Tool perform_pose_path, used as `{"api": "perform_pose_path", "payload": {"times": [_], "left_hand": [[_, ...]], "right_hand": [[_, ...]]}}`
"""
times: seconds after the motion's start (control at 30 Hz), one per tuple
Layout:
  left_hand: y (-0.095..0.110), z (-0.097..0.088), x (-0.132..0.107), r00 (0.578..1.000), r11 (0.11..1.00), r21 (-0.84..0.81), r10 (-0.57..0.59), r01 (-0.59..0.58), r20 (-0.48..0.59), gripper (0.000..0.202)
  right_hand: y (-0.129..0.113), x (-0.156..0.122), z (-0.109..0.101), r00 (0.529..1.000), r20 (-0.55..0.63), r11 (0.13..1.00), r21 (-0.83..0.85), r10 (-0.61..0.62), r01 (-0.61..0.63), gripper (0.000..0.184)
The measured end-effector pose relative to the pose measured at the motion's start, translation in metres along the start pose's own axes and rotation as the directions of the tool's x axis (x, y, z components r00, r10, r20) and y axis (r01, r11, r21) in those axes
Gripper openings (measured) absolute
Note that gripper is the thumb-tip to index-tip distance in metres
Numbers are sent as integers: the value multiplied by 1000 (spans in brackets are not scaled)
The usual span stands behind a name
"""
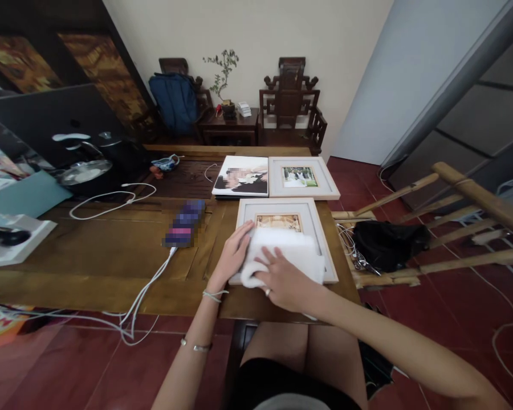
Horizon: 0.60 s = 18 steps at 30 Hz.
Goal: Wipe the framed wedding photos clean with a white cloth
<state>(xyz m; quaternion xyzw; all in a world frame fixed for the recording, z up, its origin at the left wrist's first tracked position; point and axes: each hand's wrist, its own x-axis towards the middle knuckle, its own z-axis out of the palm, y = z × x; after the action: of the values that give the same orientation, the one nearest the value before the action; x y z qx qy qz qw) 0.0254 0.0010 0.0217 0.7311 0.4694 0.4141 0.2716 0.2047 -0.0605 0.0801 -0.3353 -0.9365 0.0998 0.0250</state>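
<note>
A white-framed picture (313, 219) lies flat on the wooden table (111, 250) right in front of me. A white foam sheet (290, 250) covers its near half. My left hand (233, 256) rests with fingers stretched on the frame's left edge and the sheet's left end. My right hand (282, 279) lies flat on top of the sheet, fingers spread, pressing it onto the frame. Behind it lie a second white-framed picture (303, 177) and a photo print (241, 176) side by side.
A phone (184, 223) on a white charging cable (149, 285) lies left of the frame. Pots and lids (85, 171) stand at the far left. A bamboo rack (431, 228) with a black bag (385, 242) is at my right. Carved chairs (290, 102) stand against the wall.
</note>
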Motion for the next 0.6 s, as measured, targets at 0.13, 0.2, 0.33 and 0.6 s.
{"api": "perform_pose_path", "payload": {"times": [0.13,0.2,0.33,0.6], "left_hand": [[-2,2,-3,1000,997,76,13,-13,0,41],[-3,3,-4,999,991,125,39,-42,25,41],[-4,4,-5,997,984,159,73,-78,38,42],[-5,1,-2,991,982,141,125,-129,39,41]], "right_hand": [[4,11,10,997,-57,997,-58,-56,53,31],[19,1,9,998,-57,995,-94,-19,14,33],[71,-24,-3,981,-116,962,-209,157,-178,35],[154,8,-30,922,-243,875,-312,302,-369,44]]}}
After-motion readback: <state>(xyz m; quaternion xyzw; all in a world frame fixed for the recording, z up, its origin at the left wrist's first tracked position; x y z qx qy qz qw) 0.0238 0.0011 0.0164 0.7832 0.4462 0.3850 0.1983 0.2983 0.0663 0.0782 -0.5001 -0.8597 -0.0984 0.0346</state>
